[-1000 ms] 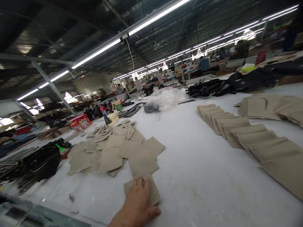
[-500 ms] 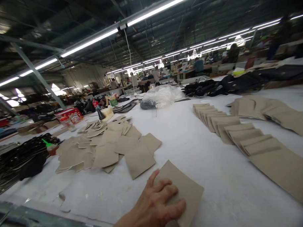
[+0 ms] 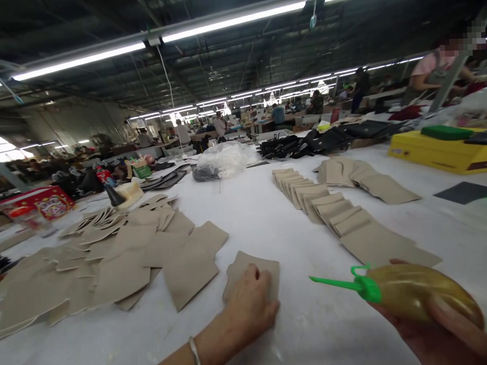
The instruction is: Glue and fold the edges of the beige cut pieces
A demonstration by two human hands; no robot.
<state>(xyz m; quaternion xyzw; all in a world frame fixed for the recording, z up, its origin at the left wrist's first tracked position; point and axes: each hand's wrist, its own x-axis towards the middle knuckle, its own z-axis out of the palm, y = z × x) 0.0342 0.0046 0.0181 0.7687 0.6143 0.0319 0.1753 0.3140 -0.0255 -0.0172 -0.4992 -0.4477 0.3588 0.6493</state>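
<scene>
My left hand (image 3: 251,299), with a bracelet at the wrist, rests on a flat beige piece (image 3: 239,263) on the white table. Its fingers are curled down onto the piece, and the fingertips are partly hidden. At the right, my right hand (image 3: 428,330) is wrapped round a squeeze bottle (image 3: 423,288) of brownish-yellow liquid. The bottle's green nozzle (image 3: 335,282) points left, above the table and apart from the beige piece. Left of my left hand lies a loose heap of similar beige pieces (image 3: 122,250).
A fanned row of beige pieces (image 3: 373,236) runs along the right, with another fan (image 3: 359,178) behind it. Clear plastic (image 3: 226,157) and black items (image 3: 325,139) lie farther back. A yellow box (image 3: 438,152) stands at the right; a person (image 3: 431,72) is beyond it.
My right hand has come into view with the squeeze bottle. My left hand's fingers have drawn together on the beige piece, which is turned differently. The view has swung right.
</scene>
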